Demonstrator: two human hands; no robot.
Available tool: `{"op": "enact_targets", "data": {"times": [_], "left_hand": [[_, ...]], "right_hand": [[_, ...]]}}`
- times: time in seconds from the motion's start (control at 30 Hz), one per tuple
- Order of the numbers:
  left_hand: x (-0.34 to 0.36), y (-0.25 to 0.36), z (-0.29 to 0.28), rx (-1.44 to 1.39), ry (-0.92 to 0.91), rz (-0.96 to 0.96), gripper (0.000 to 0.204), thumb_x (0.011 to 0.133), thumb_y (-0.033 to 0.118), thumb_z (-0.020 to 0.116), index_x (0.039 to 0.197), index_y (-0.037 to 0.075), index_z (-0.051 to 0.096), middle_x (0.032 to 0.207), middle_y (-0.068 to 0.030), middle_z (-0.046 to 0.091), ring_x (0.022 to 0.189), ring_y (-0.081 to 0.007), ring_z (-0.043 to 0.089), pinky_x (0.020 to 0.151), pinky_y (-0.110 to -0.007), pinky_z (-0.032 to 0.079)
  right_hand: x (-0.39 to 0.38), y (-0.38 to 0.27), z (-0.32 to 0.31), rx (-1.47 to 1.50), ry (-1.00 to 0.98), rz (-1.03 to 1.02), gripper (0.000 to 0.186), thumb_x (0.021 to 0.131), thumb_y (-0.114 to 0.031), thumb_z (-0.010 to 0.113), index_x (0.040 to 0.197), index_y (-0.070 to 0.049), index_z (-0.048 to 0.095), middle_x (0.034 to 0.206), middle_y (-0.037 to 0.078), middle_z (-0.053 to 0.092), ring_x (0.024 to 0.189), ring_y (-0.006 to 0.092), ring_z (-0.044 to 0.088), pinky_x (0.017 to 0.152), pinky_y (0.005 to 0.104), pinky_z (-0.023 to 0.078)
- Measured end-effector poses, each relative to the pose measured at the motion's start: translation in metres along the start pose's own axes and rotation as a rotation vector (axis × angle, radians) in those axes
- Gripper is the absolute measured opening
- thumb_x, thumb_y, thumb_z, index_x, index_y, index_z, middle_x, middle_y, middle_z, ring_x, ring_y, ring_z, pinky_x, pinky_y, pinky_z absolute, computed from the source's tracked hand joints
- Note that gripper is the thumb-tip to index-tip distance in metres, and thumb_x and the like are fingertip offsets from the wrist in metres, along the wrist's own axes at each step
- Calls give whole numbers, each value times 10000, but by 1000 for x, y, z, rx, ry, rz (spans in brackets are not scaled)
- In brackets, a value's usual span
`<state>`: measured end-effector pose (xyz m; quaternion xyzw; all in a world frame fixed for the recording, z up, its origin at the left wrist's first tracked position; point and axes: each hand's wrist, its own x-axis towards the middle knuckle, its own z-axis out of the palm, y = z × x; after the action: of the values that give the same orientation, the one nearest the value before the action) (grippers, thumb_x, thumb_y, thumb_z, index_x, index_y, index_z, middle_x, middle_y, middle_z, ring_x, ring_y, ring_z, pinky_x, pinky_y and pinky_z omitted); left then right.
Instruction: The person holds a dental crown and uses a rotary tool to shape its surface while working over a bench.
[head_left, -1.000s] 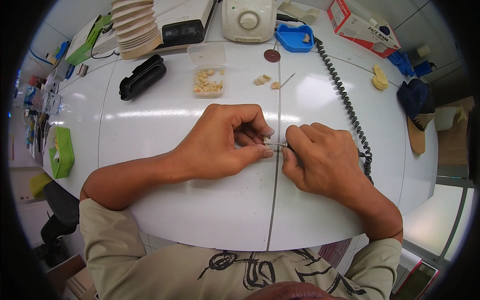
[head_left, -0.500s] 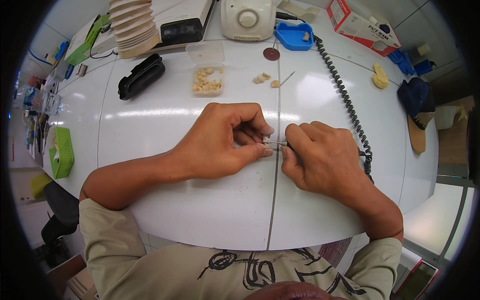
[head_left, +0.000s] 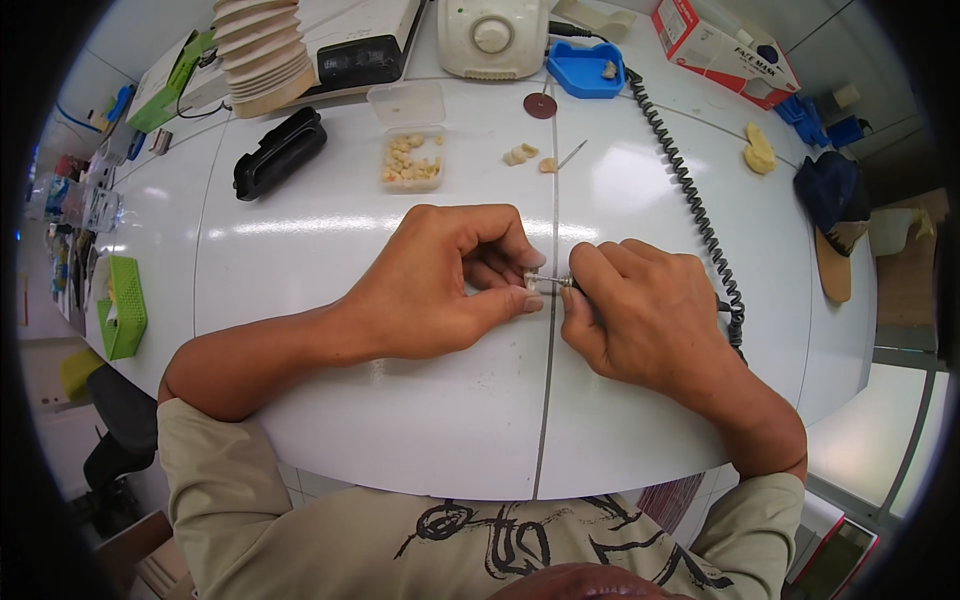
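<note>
Between the thumb and fingertips of my left hand [head_left: 430, 285] is a small whitish piece, possibly a dental crown [head_left: 531, 280], largely covered by the fingers. My right hand [head_left: 645, 305] is wrapped round a rotary handpiece [head_left: 566, 282], whose body is mostly hidden in the fist. Its thin metal bur points left and meets the small piece, or nearly so; actual contact is too fine to tell. Both hands are just above the white table [head_left: 400, 420], close together at its middle seam. Fine specks of dust lie on the surface below them.
Beyond my hands are a clear box of tooth-coloured pieces [head_left: 412, 180], loose pieces [head_left: 520, 155], a brown disc [head_left: 540, 106] and a black case [head_left: 281, 153]. A control unit [head_left: 492, 40] and blue tray [head_left: 586, 72] stand farther back. A coiled cord [head_left: 690, 185] runs along the right.
The handpiece has shifted slightly against the small piece, and more of its thin shaft shows between my hands. Both grips stay the same.
</note>
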<state>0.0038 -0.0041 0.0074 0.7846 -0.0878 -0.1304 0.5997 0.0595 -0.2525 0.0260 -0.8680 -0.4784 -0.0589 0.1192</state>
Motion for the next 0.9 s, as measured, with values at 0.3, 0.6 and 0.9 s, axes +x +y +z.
{"op": "enact_targets", "data": {"times": [0.3,0.6,0.9], "left_hand": [[0,0,0,3,2,19,249,941,7,865,1074,-32,658,1126,-122,757,990,-117,759,851,-254,633],[0,2,-1,2,2,7,243,943,7,861,1071,-28,657,1125,-118,752,981,-114,752,857,-257,626],[0,3,0,-13,0,2,246,941,4,862,1065,-30,653,1128,-127,752,993,-124,763,858,-261,632]], "right_hand": [[0,1,0,3,-7,-4,212,923,-238,756,841,-96,622,655,51,634,583,246,669,481,408,508],[0,1,0,3,-14,11,208,929,-235,749,844,-95,621,651,51,631,581,243,667,481,408,507],[0,1,0,-3,-23,2,207,927,-237,747,844,-94,622,649,46,625,576,234,658,475,400,502]]}}
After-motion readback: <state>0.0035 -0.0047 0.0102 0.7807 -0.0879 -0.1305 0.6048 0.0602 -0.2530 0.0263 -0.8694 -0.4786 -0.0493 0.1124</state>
